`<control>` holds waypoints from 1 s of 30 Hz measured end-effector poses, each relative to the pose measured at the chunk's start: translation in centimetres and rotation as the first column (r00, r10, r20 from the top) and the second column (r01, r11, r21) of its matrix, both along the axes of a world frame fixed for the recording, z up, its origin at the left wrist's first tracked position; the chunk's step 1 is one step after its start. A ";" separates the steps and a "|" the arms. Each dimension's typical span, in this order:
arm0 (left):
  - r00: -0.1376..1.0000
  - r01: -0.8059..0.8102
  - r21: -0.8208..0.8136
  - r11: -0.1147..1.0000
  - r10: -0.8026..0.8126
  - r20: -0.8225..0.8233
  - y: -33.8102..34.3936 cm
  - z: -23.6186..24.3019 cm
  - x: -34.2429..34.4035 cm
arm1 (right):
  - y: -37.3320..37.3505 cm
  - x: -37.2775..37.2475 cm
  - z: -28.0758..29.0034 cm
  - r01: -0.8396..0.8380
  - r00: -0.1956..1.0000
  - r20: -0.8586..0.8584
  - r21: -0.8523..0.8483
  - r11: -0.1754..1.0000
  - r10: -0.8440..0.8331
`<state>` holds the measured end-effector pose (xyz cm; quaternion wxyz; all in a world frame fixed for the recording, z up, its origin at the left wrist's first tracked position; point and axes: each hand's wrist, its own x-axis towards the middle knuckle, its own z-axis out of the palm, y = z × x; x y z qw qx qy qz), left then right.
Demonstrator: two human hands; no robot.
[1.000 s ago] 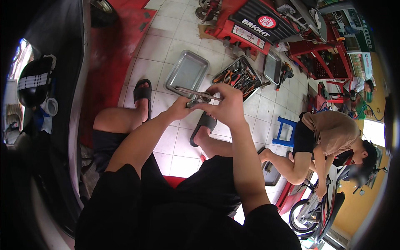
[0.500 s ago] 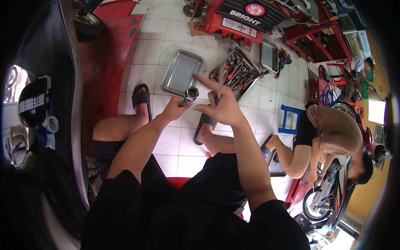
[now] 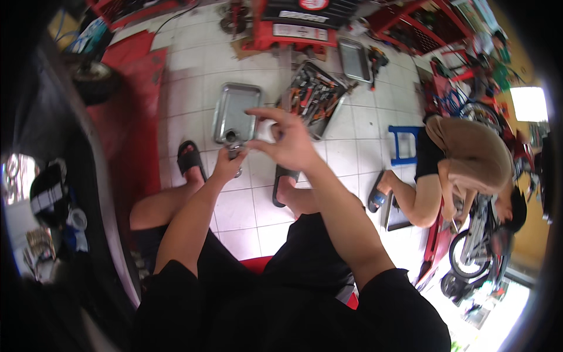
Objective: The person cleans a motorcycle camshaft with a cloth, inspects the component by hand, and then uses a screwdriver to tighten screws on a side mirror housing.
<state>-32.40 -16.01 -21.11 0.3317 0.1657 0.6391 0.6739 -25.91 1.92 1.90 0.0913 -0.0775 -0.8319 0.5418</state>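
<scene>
Near: black shorts and black sleeves, person seated on something red, both bare forearms reaching forward over the knees. Left hand (image 3: 227, 166) was curled closed around a small metal part (image 3: 234, 141), grey, roundish at the top with a short stem poking out below the fist; exact kind unclear due to blur. Right hand (image 3: 284, 141) was open, fingers spread and loosely bent, thumb and forefinger close to the part's top, contact not clear. Part sat in front of the knees, above the floor, not resting on anything.

Under the hands: glossy white floor tiles (image 3: 246, 211), black slide sandals (image 3: 189, 159) on both feet. Right hand covered part of the floor beyond it.

Just past: shallow rectangular steel tray (image 3: 234, 108), rounded corners, dull grey, lying flat on the floor. Beside it to the right, an open tool tray (image 3: 314, 97) packed with hand tools, red and orange grips. Further back, a second steel tray (image 3: 355, 58) and a red tool chest (image 3: 293, 26).

Left: a dark tyre (image 3: 94, 79) on a red mat. Right: another person (image 3: 463, 158) in a tan shirt crouched beside a blue stool (image 3: 404, 144), bent over a motorbike wheel (image 3: 469, 255).
</scene>
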 end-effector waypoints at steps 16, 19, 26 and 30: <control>0.997 0.046 -0.019 0.999 -0.045 0.059 -1.1 -2.5 0.0 | 0.6 -0.3 -1.4 -0.196 0.976 0.101 0.045 0.980 0.191; 0.989 0.144 0.019 0.989 -0.144 -0.019 -1.2 -2.4 -0.9 | 0.7 -0.4 0.0 -0.173 0.984 0.050 0.111 0.979 0.169; 0.996 0.071 0.027 0.997 -0.072 0.053 -1.3 -0.8 -0.7 | -0.7 -1.3 0.1 -0.197 0.961 0.219 0.118 0.973 0.168; 0.994 0.088 0.031 0.996 -0.090 0.062 -1.0 -0.7 -0.2 | -0.4 -0.2 -1.5 -0.168 0.984 -0.030 0.212 0.963 0.178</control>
